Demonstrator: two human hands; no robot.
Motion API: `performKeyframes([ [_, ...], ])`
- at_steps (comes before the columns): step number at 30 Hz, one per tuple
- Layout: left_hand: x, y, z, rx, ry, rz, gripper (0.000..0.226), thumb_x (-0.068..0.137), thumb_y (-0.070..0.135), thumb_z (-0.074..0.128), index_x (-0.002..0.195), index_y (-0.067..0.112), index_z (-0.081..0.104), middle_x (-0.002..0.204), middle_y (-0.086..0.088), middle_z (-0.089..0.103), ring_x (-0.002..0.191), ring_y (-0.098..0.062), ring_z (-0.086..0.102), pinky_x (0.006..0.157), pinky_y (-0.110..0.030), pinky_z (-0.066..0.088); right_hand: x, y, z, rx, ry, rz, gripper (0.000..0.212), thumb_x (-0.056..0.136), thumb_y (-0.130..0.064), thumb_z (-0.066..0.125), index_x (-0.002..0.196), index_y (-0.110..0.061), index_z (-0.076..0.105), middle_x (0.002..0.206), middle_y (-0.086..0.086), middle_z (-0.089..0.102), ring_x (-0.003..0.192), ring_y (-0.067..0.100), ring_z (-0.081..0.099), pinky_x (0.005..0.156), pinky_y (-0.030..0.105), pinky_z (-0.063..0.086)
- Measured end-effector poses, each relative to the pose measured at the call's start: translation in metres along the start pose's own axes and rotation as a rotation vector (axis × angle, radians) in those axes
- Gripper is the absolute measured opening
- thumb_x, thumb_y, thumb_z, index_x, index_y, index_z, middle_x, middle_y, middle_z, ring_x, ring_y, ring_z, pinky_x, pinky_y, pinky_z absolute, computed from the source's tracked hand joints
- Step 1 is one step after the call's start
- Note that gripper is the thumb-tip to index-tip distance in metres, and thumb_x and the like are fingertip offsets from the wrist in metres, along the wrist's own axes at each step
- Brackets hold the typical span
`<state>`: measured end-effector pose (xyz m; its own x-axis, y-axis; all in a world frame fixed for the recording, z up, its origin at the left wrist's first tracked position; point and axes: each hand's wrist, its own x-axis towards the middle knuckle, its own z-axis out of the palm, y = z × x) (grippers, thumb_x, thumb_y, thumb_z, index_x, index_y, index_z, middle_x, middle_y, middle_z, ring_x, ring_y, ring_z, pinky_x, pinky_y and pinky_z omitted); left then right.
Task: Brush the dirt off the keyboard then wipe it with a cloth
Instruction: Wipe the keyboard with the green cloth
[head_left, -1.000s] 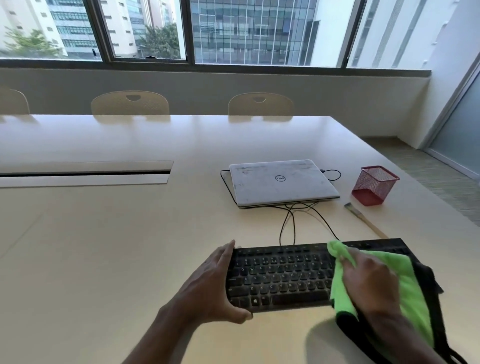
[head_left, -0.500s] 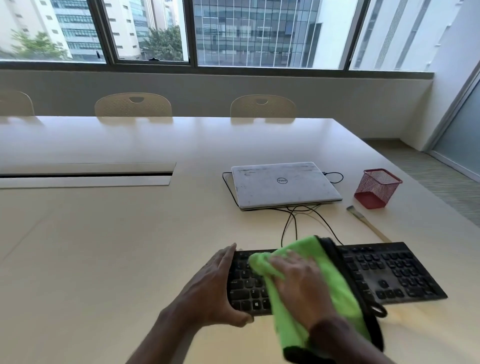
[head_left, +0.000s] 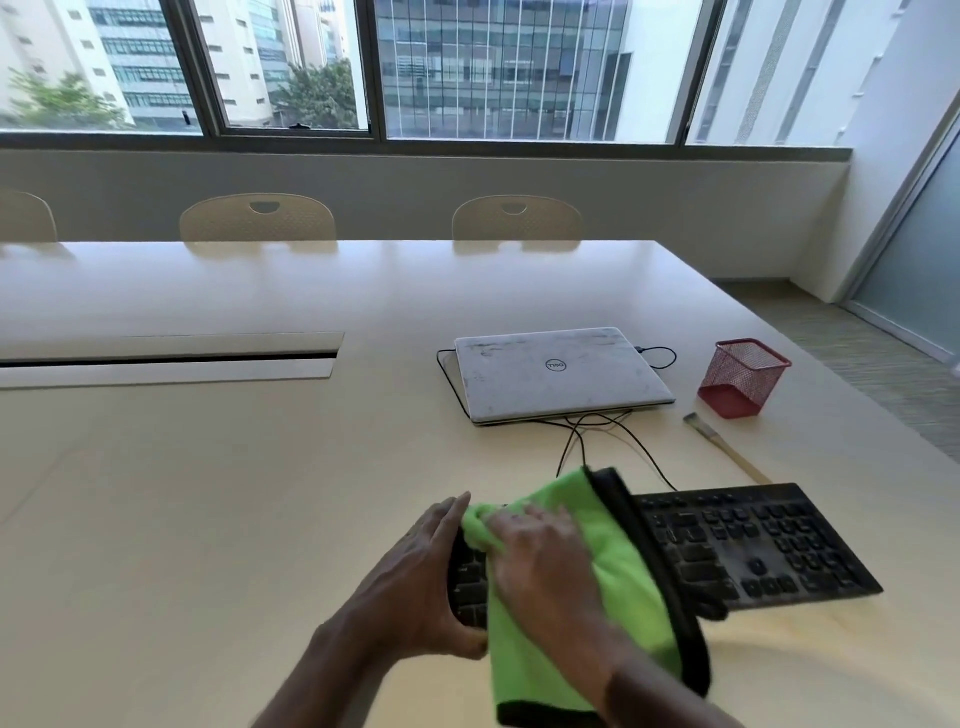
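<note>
A black keyboard (head_left: 753, 545) lies on the pale table near its front edge. A green cloth with a black edge (head_left: 623, 582) covers the keyboard's left part. My right hand (head_left: 540, 561) presses flat on the cloth with the fingers bunching its left corner. My left hand (head_left: 415, 582) clasps the keyboard's left end, thumb at the front edge, touching the cloth's corner. A thin brush with a wooden handle (head_left: 724, 453) lies on the table behind the keyboard's right half.
A closed grey laptop (head_left: 561, 374) with black cables sits behind the keyboard. A red mesh cup (head_left: 743, 376) stands to its right, near the table's right edge. A cable slot (head_left: 166, 358) runs across the left. Chairs stand along the far side.
My right hand has swept the cloth from the keyboard's right end across to its left end. My left hand has kept its hold on the left end.
</note>
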<state>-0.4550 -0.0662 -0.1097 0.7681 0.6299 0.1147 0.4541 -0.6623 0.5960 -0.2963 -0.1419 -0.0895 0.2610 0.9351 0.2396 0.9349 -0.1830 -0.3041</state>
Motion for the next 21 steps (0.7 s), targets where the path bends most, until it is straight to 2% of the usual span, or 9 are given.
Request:
performKeyframes([
  [2,-0.001,0.001,-0.001,-0.007,-0.006,-0.001,0.145,0.055,0.066,0.085,0.163,0.013,0.003,0.157,0.014,0.024,0.144,-0.004,0.029,0.117,-0.014,0.027,0.002,-0.006,-0.001,0.012,-0.057,-0.059,0.041,0.096,-0.029,0.06,0.137,-0.03,0.061,0.137,-0.006,0.065,0.135,0.019,0.053,0.12,0.047,0.029],
  [3,-0.001,0.001,-0.001,-0.002,-0.012,-0.006,0.145,0.055,0.066,0.084,0.162,0.013,0.002,0.157,0.012,0.025,0.142,-0.005,0.032,0.116,-0.015,0.029,0.003,0.002,-0.006,0.018,-0.084,-0.045,0.042,0.099,-0.032,0.057,0.142,-0.032,0.056,0.142,-0.008,0.061,0.139,0.016,0.047,0.124,0.044,0.024],
  [5,-0.002,0.002,-0.002,0.003,-0.016,-0.016,0.146,0.054,0.067,0.081,0.162,0.016,-0.002,0.157,0.012,0.024,0.137,-0.005,0.034,0.114,-0.016,0.032,0.003,0.031,-0.017,0.021,-0.081,0.026,0.041,0.1,-0.035,0.058,0.142,-0.035,0.056,0.141,-0.01,0.061,0.134,0.012,0.05,0.121,0.043,0.03],
  [8,-0.002,0.002,-0.003,-0.003,-0.031,-0.021,0.145,0.057,0.069,0.082,0.162,0.021,-0.005,0.157,0.013,0.022,0.133,-0.003,0.034,0.113,-0.015,0.033,0.001,0.084,-0.039,-0.069,0.021,0.25,0.036,0.098,-0.036,0.061,0.134,-0.035,0.063,0.125,-0.003,0.07,0.11,0.017,0.064,0.101,0.042,0.048],
  [11,-0.003,0.003,-0.004,-0.017,-0.052,-0.021,0.144,0.059,0.066,0.083,0.161,0.021,-0.008,0.156,0.014,0.021,0.132,0.0,0.031,0.109,-0.005,0.026,-0.003,0.127,-0.055,-0.124,0.077,0.454,0.036,0.097,-0.039,0.061,0.131,-0.03,0.066,0.116,0.006,0.071,0.106,0.027,0.065,0.096,0.05,0.05],
  [13,-0.002,0.003,-0.004,-0.01,-0.051,-0.021,0.145,0.059,0.066,0.083,0.161,0.021,-0.01,0.158,0.014,0.019,0.134,0.0,0.029,0.109,-0.004,0.023,-0.006,0.133,-0.052,-0.118,0.085,0.483,0.036,0.097,-0.038,0.062,0.132,-0.028,0.065,0.113,0.007,0.071,0.103,0.027,0.065,0.096,0.051,0.05],
  [16,-0.002,0.003,-0.003,0.004,-0.051,-0.026,0.147,0.058,0.068,0.081,0.161,0.02,-0.012,0.158,0.015,0.016,0.136,0.0,0.027,0.11,-0.004,0.021,-0.011,0.096,-0.036,-0.104,0.057,0.347,0.033,0.094,-0.033,0.066,0.127,-0.029,0.069,0.103,0.005,0.074,0.089,0.024,0.07,0.086,0.041,0.053],
  [19,-0.001,0.003,-0.002,0.019,-0.039,-0.024,0.147,0.056,0.065,0.081,0.162,0.017,-0.008,0.157,0.016,0.018,0.139,0.0,0.027,0.11,-0.003,0.019,-0.023,0.021,-0.012,-0.052,0.035,0.116,0.023,0.07,-0.023,0.083,0.092,-0.027,0.077,0.076,0.001,0.074,0.061,0.018,0.068,0.062,0.034,0.056],
  [21,0.0,-0.002,0.0,0.018,-0.034,-0.017,0.146,0.056,0.063,0.083,0.162,0.013,-0.005,0.155,0.016,0.018,0.145,-0.004,0.027,0.112,-0.004,0.019,-0.031,-0.019,-0.002,0.007,0.039,-0.087,0.023,0.059,-0.03,0.079,0.082,-0.03,0.075,0.075,-0.005,0.076,0.066,0.013,0.073,0.065,0.034,0.061],
])
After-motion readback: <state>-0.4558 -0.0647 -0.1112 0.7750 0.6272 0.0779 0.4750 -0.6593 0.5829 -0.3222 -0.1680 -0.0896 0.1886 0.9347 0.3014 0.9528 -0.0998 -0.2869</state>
